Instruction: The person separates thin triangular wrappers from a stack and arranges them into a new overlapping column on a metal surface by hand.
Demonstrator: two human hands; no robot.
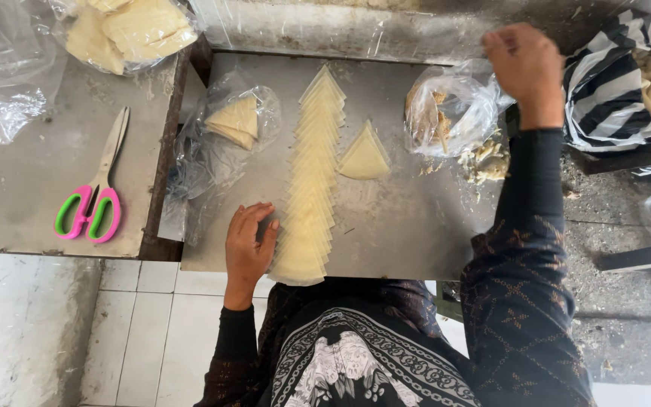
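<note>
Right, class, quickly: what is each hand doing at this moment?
Left hand: open, resting flat beside the row of pastry triangles, holding nothing.
Right hand: closed at the clear plastic bag; a grip cannot be told.

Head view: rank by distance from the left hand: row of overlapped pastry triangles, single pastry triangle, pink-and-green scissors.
From the left hand:
1. Row of overlapped pale pastry triangles, touching its fingertips, right of it.
2. Single pale pastry triangle, beyond the row, up-right.
3. Pink-and-green-handled scissors, far left on the adjoining table.

Bare metal is showing lower right of the tray (408, 234); the pastry row (312, 181) is blocking the middle, filling bag (450, 109) crowding upper right.
</note>
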